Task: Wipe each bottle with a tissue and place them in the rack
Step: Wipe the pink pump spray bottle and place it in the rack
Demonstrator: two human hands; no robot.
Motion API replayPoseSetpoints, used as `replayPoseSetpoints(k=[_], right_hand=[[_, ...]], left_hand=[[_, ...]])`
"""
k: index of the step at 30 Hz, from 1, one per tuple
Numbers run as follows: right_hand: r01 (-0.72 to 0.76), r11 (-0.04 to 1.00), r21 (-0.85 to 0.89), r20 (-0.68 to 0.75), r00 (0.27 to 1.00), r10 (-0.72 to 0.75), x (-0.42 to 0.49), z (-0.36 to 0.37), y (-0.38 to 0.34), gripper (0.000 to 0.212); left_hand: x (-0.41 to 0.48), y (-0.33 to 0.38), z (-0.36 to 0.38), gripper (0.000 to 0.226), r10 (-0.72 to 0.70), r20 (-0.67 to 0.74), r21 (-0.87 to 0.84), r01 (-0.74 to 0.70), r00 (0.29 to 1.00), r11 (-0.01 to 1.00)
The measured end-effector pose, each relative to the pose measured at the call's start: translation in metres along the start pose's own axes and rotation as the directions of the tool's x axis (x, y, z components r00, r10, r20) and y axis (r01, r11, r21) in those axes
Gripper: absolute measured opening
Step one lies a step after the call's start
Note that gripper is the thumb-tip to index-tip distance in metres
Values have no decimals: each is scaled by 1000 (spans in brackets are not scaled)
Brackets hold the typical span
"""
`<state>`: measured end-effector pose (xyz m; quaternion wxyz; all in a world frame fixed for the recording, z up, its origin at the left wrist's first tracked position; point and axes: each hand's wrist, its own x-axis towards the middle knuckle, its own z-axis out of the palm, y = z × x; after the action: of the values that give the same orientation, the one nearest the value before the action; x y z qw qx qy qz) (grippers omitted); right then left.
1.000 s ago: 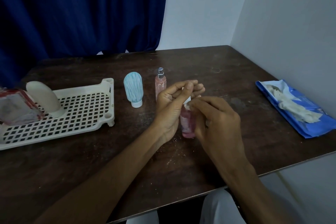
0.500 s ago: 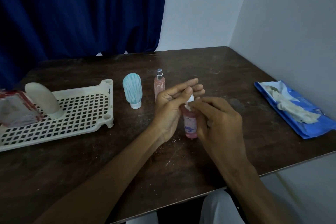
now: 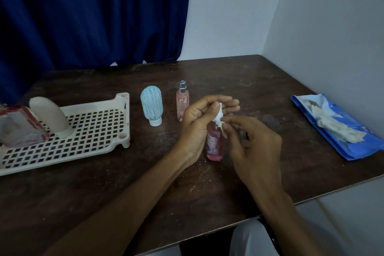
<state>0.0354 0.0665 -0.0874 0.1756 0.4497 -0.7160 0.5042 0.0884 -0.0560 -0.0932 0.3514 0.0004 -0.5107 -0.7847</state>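
A pink bottle (image 3: 215, 145) stands upright on the dark table at centre. My left hand (image 3: 199, 122) grips its top, thumb against a scrap of white tissue (image 3: 219, 119). My right hand (image 3: 251, 143) pinches the lower end of that tissue beside the bottle's neck. Behind them stand a slim pink spray bottle (image 3: 182, 101) and a light blue squeeze bottle (image 3: 151, 105) resting on its white cap. A cream bottle (image 3: 51, 117) stands in the white lattice rack (image 3: 99, 131) at the left.
A blue tissue packet (image 3: 336, 129) with white tissues pulled out lies at the table's right edge, near the wall. A clear, red-trimmed packet (image 3: 16, 127) rests on the rack's left end. A blue curtain hangs behind the table.
The tissue now shows more at the bottle's top, and more of the bottle's body is uncovered. My right fingers have shifted slightly right. The other bottles and rack have stayed put.
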Motion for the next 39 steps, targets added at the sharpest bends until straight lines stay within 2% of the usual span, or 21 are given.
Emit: replayPoseSetpoints(k=[5,12,18,25,31,34,39], right_hand=[[-72,997,-4,20,997,72,-2,1,8,14],[-71,997,1,30,997,71,-2,3,5,13],[-96,986,136,34,995,92,-14,-5,-6,12],[-310,885,347,-2,943,331,-24,-4,4,11],[-512,715,476,101,840,534,-28,-3,19,10],[-566,660,493,155,804,574,-28,0,24,9],[-556,682,474,169,818,550,-28,-1,24,8]], left_hand=[[1,2,0,18,-11,37,-25,12,999,1000],[-1,-1,0,20,55,33,46,-56,998,997],[1,0,-4,18,87,57,86,-92,995,992],[-7,10,-3,17,116,165,187,-147,979,971],[-21,18,-6,20,147,204,449,-226,968,864],[-36,20,-2,31,98,190,568,-191,977,801],[-57,18,0,79,15,78,718,-67,997,693]])
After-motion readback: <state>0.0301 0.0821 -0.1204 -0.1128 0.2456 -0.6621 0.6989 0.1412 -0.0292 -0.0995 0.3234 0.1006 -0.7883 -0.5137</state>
